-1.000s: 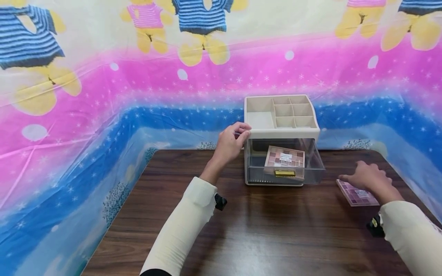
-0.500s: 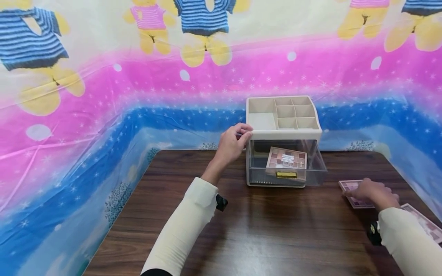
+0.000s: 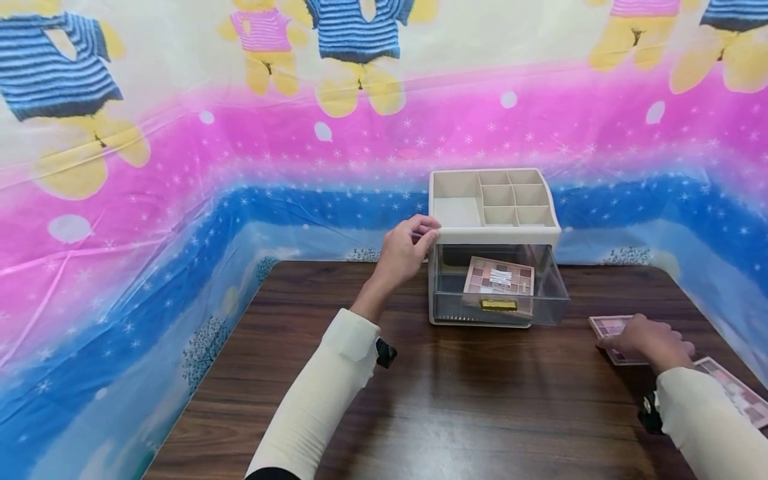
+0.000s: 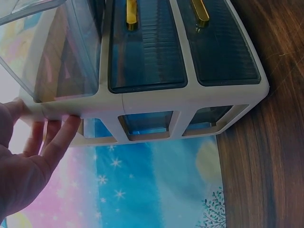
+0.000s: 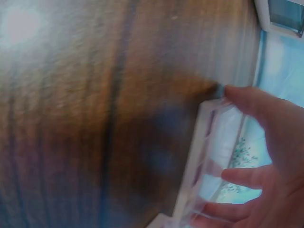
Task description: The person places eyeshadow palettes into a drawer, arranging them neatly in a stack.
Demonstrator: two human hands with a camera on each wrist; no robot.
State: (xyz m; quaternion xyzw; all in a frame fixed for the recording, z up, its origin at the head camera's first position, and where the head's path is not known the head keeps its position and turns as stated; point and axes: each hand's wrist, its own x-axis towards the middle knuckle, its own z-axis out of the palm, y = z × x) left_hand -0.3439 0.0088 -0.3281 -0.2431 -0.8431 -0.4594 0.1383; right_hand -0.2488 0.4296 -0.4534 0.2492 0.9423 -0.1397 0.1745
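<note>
Palette (image 3: 609, 325) on table (image 3: 480, 413), to right of drawer box (image 3: 498, 236), under my right hand (image 3: 651, 341). Right arm stretched forward, palm down, fingers slightly apart: thumb at palette edge, fingertips over top; cannot tell if gripped. Left arm angled forward, left hand (image 3: 403, 252) pinching box's upper left edge, thumb in front, fingers bent round side.

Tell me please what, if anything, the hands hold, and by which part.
The left hand holds the drawer organizer by its upper left edge. The right hand touches the palette beneath it; whether it grips cannot be told.
</note>
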